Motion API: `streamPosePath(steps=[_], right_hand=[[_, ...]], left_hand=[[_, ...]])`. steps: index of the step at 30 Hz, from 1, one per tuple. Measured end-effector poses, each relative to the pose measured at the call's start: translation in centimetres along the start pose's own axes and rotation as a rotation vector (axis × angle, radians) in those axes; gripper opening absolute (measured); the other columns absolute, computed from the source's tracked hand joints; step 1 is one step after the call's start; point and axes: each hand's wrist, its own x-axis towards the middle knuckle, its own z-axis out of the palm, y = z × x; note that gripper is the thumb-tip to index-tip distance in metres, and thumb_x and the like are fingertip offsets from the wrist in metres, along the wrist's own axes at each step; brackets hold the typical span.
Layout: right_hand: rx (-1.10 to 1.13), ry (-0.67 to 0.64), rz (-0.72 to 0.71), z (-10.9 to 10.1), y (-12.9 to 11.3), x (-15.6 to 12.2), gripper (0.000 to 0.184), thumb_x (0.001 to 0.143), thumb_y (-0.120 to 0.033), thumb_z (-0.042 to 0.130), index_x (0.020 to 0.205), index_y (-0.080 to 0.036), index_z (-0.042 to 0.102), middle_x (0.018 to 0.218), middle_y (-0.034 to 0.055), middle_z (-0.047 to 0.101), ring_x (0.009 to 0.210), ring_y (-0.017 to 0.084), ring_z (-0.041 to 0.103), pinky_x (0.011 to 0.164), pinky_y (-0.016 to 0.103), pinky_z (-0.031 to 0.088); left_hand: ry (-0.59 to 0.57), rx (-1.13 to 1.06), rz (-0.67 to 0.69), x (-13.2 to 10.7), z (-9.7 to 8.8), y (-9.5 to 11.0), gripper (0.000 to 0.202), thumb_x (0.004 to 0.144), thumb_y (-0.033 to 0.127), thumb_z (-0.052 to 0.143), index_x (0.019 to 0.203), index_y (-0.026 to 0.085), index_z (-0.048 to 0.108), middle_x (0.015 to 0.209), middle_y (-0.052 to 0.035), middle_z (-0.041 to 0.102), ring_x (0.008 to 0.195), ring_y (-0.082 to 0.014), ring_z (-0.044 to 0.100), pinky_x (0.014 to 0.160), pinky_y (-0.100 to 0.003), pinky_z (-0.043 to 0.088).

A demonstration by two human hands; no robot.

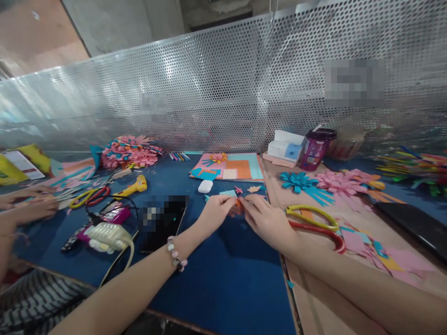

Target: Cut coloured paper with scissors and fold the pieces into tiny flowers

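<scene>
My left hand [216, 215] and my right hand [265, 219] meet above the blue table, fingertips pinched on a small orange paper piece [236, 207]. Fingers cover much of it, so its exact shape cannot be made out. Just beyond the fingertips lie a light blue paper scrap [227, 193], a small pink paper bit [238, 190] and a tan folded scrap [253, 189]. A white earbud case [205, 186] sits beyond my left hand. Close to my right wrist are scissors with yellow and red handles [316, 225].
Stacked coloured paper sheets [244, 168] lie at the back. A phone [164, 223], power adapter [110, 236] and yellow glue gun [134, 187] are leftward. Another person's hands [31, 204] work at far left. Paper flowers [340, 182], a purple cup [316, 149] and a black phone [412, 228] stand rightward.
</scene>
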Motion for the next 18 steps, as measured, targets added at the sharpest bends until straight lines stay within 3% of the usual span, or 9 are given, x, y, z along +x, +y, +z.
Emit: streamPosePath(steps=[11, 14, 18], right_hand=[[-0.186, -0.037, -0.138, -0.69, -0.73, 0.17, 0.033, 0.085, -0.011, 0.041, 0.114, -0.007, 0.056, 0.100, 0.0160, 0.061, 0.086, 0.026, 0.053, 0.065, 0.038, 0.043], [-0.068, -0.019, -0.086, -0.69, -0.52, 0.14, 0.032, 0.084, -0.014, 0.043, 0.112, -0.008, 0.057, 0.099, 0.0154, 0.061, 0.088, 0.027, 0.054, 0.073, 0.039, 0.043], [0.297, 0.074, 0.149, -0.59, 0.14, 0.17, 0.022, 0.090, -0.021, 0.040, 0.098, -0.017, 0.060, 0.094, 0.0093, 0.061, 0.088, 0.021, 0.057, 0.073, 0.031, 0.044]], left_hand=[[-0.041, -0.067, 0.003, -0.12, 0.13, 0.26, 0.029, 0.082, 0.036, 0.055, 0.093, 0.014, 0.070, 0.085, -0.0068, 0.071, 0.077, -0.0164, 0.064, 0.068, -0.026, 0.050], [-0.041, -0.059, -0.016, -0.08, 0.11, 0.29, 0.027, 0.081, 0.034, 0.056, 0.092, 0.013, 0.070, 0.083, -0.0071, 0.071, 0.078, -0.0164, 0.064, 0.069, -0.027, 0.050], [-0.097, 0.010, 0.014, -0.05, 0.06, 0.35, 0.026, 0.082, 0.033, 0.055, 0.091, 0.014, 0.069, 0.085, -0.0078, 0.071, 0.079, -0.0166, 0.064, 0.070, -0.027, 0.050]])
